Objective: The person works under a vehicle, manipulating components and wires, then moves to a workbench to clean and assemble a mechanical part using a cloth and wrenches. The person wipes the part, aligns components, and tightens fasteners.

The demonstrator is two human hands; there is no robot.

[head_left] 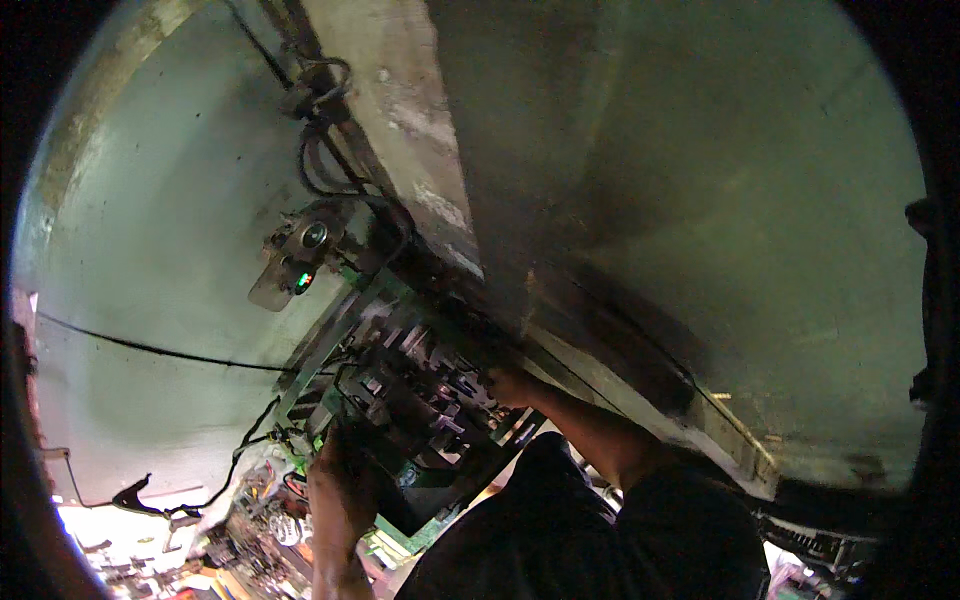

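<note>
A green-framed machine [415, 520] with several greasy metal parts [440, 390] in its dark interior stands before me. My right hand [511, 388] reaches in over its right side. Its fingers look curled against the metal parts; whatever they hold is too dark to make out. At the machine's near left edge is my left hand [338, 475], fingers pointing up beside the green frame. Shadow hides most of those fingers, so I cannot tell how they are closed or what they touch.
A metal control box [285, 262] with a round gauge and a lit green display sits beyond the machine. Black cables [165, 347] run along the pale wall [170, 240]. Cluttered tools and parts [265, 530] lie at lower left. A ledge [735, 440] borders the right.
</note>
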